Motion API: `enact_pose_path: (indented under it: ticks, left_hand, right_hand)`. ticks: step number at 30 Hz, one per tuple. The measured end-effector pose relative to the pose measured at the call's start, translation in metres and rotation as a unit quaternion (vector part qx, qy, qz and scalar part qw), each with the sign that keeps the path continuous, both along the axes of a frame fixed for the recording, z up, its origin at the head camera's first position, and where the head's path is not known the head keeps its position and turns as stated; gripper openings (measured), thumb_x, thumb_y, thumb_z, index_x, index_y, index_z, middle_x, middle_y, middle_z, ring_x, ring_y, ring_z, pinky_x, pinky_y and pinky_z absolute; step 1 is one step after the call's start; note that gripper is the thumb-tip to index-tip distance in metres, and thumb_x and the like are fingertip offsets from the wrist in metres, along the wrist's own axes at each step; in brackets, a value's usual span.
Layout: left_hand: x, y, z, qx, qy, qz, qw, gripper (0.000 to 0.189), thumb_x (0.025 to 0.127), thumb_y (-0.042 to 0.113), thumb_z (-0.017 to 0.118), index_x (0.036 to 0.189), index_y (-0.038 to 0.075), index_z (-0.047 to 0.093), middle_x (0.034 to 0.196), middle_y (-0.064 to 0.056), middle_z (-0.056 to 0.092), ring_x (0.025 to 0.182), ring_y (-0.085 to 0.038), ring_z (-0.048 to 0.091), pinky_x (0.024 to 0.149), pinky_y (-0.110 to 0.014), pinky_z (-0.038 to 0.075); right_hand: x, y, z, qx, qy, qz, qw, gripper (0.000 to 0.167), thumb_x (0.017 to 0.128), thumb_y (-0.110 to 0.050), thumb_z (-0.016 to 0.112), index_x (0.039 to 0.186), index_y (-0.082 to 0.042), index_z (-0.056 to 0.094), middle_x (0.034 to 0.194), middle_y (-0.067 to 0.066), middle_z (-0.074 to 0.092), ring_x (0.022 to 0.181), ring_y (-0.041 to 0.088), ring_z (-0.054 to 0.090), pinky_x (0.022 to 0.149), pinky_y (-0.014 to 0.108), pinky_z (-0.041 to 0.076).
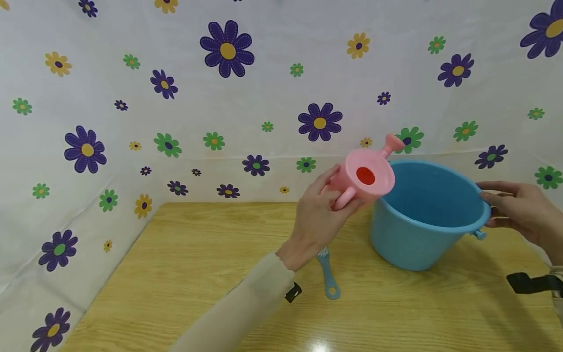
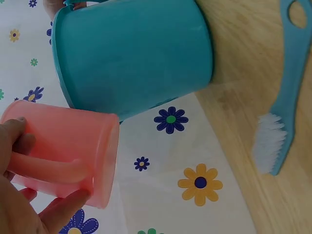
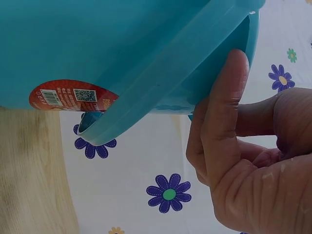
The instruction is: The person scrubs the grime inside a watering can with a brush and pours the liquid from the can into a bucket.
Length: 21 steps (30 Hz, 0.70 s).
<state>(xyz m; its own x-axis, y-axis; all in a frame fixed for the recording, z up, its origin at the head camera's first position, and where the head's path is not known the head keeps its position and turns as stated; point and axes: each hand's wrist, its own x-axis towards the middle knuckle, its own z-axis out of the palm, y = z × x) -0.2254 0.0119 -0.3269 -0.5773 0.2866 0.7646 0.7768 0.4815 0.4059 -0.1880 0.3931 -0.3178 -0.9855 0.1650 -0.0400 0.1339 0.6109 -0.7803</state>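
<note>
In the head view my left hand holds a pink toy watering can up off the table, its fingers around the body and handle. The can's red-looking opening faces me and its spout points up to the right. A blue bucket stands just right of the can, its mouth tilted towards me. My right hand grips the bucket at its right rim. In the right wrist view the bucket's handle hangs down beside these fingers, and a red label shows on the wall.
A blue brush with white bristles lies on the wooden table, partly behind my left wrist. A white flowered sheet rises behind the table and along its left side. Dark straps show at both wrists.
</note>
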Motion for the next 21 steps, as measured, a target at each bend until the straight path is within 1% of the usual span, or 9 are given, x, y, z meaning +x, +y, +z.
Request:
enact_pose_path:
  ticks: [4,6,8,11,13,15,18,21]
  left_hand:
    - [0.005,-0.008,-0.009,0.002,-0.027,-0.007,0.9996,0.035,0.085,0.030,0.085,0.067,0.007,0.067,0.146,-0.009,0.060,0.128,-0.026,0.063,0.095,-0.027,0.061]
    - [0.008,-0.013,-0.014,0.006,-0.045,-0.015,0.9988,0.029,0.086,0.031,0.084,0.075,0.006,0.073,0.146,-0.008,0.059,0.125,-0.026,0.063,0.091,-0.025,0.062]
    - [0.011,-0.019,-0.018,0.013,-0.066,-0.020,0.9975,0.026,0.086,0.031,0.084,0.088,0.006,0.079,0.145,-0.006,0.058,0.123,-0.025,0.063,0.087,-0.023,0.062]
    - [0.016,-0.030,-0.025,0.026,-0.092,-0.029,0.9950,0.033,0.086,0.031,0.084,0.109,0.007,0.080,0.143,-0.005,0.057,0.123,-0.025,0.062,0.084,-0.023,0.063]
    - [0.018,-0.038,-0.030,0.034,-0.108,-0.033,0.9930,0.034,0.085,0.031,0.085,0.108,0.007,0.080,0.142,-0.004,0.057,0.124,-0.024,0.061,0.083,-0.022,0.063]
    - [0.020,-0.045,-0.035,0.042,-0.119,-0.036,0.9914,0.032,0.085,0.030,0.085,0.103,0.005,0.081,0.141,-0.004,0.058,0.124,-0.024,0.061,0.083,-0.022,0.063]
    - [0.021,-0.056,-0.041,0.067,-0.150,-0.043,0.9855,0.044,0.084,0.028,0.086,0.118,0.003,0.074,0.139,-0.004,0.059,0.121,-0.023,0.063,0.080,-0.022,0.063]
    - [0.021,-0.065,-0.046,0.096,-0.182,-0.050,0.9773,0.062,0.083,0.026,0.086,0.136,0.008,0.059,0.137,-0.005,0.060,0.117,-0.024,0.067,0.078,-0.023,0.064]
  right_hand:
    - [0.001,-0.001,0.001,0.002,0.001,-0.002,1.0000,0.058,0.111,-0.020,0.033,0.155,0.015,0.016,0.086,-0.017,0.062,0.072,0.002,0.069,0.067,0.023,0.064]
    - [0.002,-0.002,0.002,0.004,0.000,-0.001,1.0000,0.058,0.111,-0.019,0.033,0.155,0.015,0.016,0.086,-0.015,0.062,0.072,0.002,0.068,0.066,0.023,0.063]
    - [0.001,-0.004,0.003,0.006,-0.001,-0.001,1.0000,0.058,0.111,-0.019,0.033,0.155,0.015,0.016,0.087,-0.013,0.063,0.072,0.002,0.068,0.066,0.023,0.063]
    - [0.001,-0.005,0.004,0.015,0.002,-0.004,0.9999,0.059,0.111,-0.021,0.033,0.155,0.014,0.018,0.089,-0.012,0.064,0.072,0.002,0.068,0.067,0.024,0.064]
    - [0.001,-0.005,0.004,0.020,0.006,-0.005,0.9998,0.058,0.111,-0.021,0.033,0.155,0.015,0.019,0.089,-0.011,0.064,0.072,0.001,0.068,0.067,0.023,0.064]
    - [0.002,-0.003,0.004,0.023,0.011,-0.004,0.9997,0.057,0.111,-0.020,0.032,0.154,0.016,0.019,0.088,-0.013,0.064,0.071,0.000,0.067,0.066,0.022,0.063]
    - [0.002,0.000,0.004,0.018,0.012,0.001,0.9998,0.056,0.112,-0.019,0.031,0.154,0.017,0.019,0.085,-0.016,0.062,0.070,0.000,0.066,0.065,0.021,0.063]
    - [0.002,0.001,0.004,0.011,0.008,0.001,0.9999,0.056,0.112,-0.018,0.030,0.153,0.018,0.018,0.082,-0.017,0.062,0.069,0.000,0.066,0.064,0.020,0.062]
